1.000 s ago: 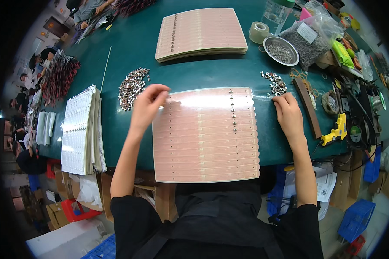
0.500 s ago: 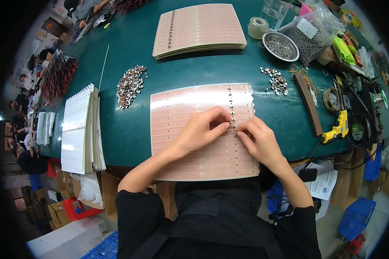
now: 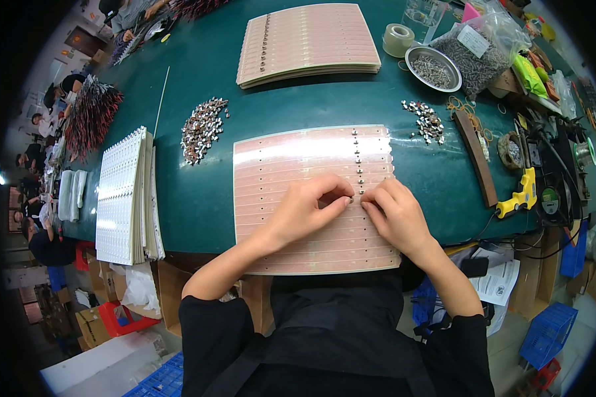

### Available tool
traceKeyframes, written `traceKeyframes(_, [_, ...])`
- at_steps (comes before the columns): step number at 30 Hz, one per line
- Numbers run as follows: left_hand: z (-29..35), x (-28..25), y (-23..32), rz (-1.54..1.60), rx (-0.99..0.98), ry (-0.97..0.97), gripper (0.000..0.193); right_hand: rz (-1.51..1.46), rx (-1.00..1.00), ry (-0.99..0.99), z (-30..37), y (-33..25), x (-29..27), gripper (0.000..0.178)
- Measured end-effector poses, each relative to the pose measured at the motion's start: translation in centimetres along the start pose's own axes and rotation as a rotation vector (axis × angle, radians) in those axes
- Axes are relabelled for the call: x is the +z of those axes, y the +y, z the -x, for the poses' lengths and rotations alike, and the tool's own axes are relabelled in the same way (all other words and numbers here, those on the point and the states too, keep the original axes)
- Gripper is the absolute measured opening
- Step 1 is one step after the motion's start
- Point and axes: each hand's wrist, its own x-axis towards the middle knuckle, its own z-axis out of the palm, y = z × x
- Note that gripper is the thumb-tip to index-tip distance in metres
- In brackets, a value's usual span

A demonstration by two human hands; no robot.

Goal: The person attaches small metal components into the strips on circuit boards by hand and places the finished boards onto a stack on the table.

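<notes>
A pink panel (image 3: 291, 255), scored into long strips like a circuit board, lies in front of me at the table's near edge. Small metal pieces sit in a column of holes down its right side; the lower holes are bare. My left hand (image 3: 309, 206) pinches a small dark metal piece (image 3: 351, 199) between thumb and forefinger, just over that column. Close on its right, my right hand (image 3: 397, 215) has thumb and forefinger drawn together above the panel; whatever lies between them is hidden.
Small metal pieces form a left heap (image 3: 204, 129) and a right heap (image 3: 425, 122). Behind stands a stack of pink panels (image 3: 311, 36); white panels (image 3: 120, 198) lean at left. A bowl of pins (image 3: 434, 68), a brown bar (image 3: 475, 159) and a yellow glue gun (image 3: 520, 194) are at right.
Both hands have shifted slightly down the column of holes. One more metal piece shows in the column above my fingers, and the left fingertips now hold a piece. The view has shifted slightly.
</notes>
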Motion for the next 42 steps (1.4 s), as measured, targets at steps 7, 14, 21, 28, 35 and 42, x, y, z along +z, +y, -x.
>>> traceKeyframes(7, [0.4,1.9,-0.3,-0.117,0.154,0.000,0.009,-0.191,0.158,-0.076,-1.5,0.7,-2.8,0.010])
traceKeyframes(14, [-0.3,3.3,-0.8,-0.283,0.195,0.033,0.006,0.481,0.034,0.182,-3.7,7.4,-4.8,0.021])
traceKeyframes(21, [-0.5,3.4,-0.8,-0.327,0.203,0.036,0.007,0.515,0.036,0.169,-3.4,8.8,-3.8,0.010])
traceKeyframes(28, [0.0,3.9,-0.3,-0.520,0.333,0.134,0.008,0.441,0.036,0.181,-3.9,8.6,-3.4,0.014])
traceKeyframes(35, [0.3,1.9,-1.0,-0.421,0.394,0.057,0.016,0.274,0.095,0.201,-3.1,7.0,-4.1,0.014])
traceKeyframes(42, [-2.2,-11.1,-4.6,-0.750,0.063,0.414,0.013,-0.040,0.219,0.165,-0.3,4.4,-5.9,0.016])
